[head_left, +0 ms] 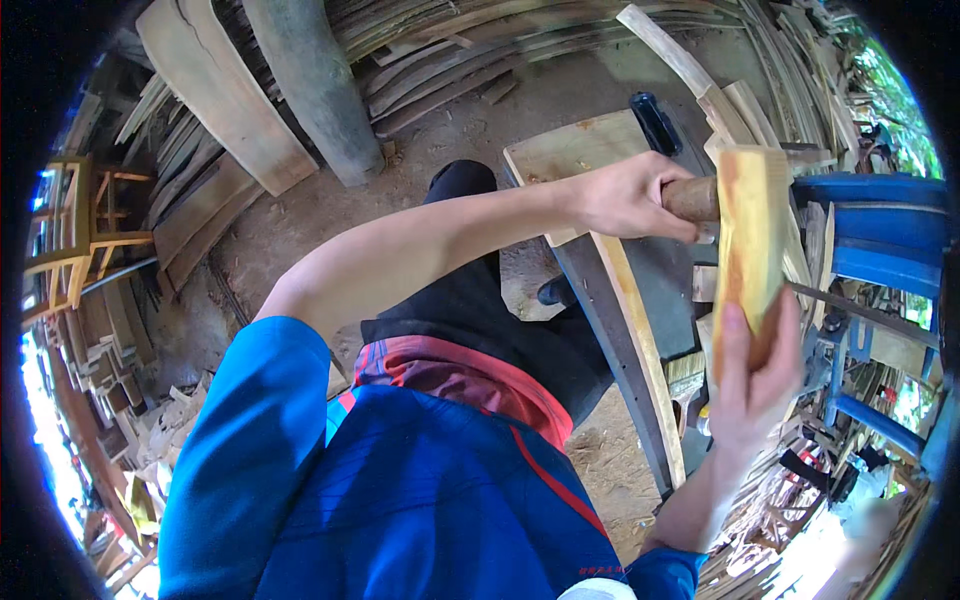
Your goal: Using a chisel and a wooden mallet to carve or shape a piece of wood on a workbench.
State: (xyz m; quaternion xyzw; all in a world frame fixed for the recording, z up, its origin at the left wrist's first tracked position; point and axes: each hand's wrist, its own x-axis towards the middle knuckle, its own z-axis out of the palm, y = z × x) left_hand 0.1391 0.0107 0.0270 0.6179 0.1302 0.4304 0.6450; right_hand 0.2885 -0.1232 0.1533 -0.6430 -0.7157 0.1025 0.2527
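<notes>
My left hand [635,200] is wrapped round a short, round brown wooden piece [690,199], with its far end meeting a pale yellow wooden block [745,220]. My right hand [755,370] grips the lower end of that block, which stands lengthwise across my view at the right. Whether the round piece is fixed into the block or only touches it I cannot tell. Under both hands is a dark workbench [600,310] with a long pale wooden strip [640,350] along it and a light board [560,150] at its far end.
A dark bottle [655,123] and several wood strips [660,50] lie beyond my hands. Blue machinery [870,230] stands at the right. Planks [220,80] lean beside a post [315,90], and a wooden chair [75,235] is at the left.
</notes>
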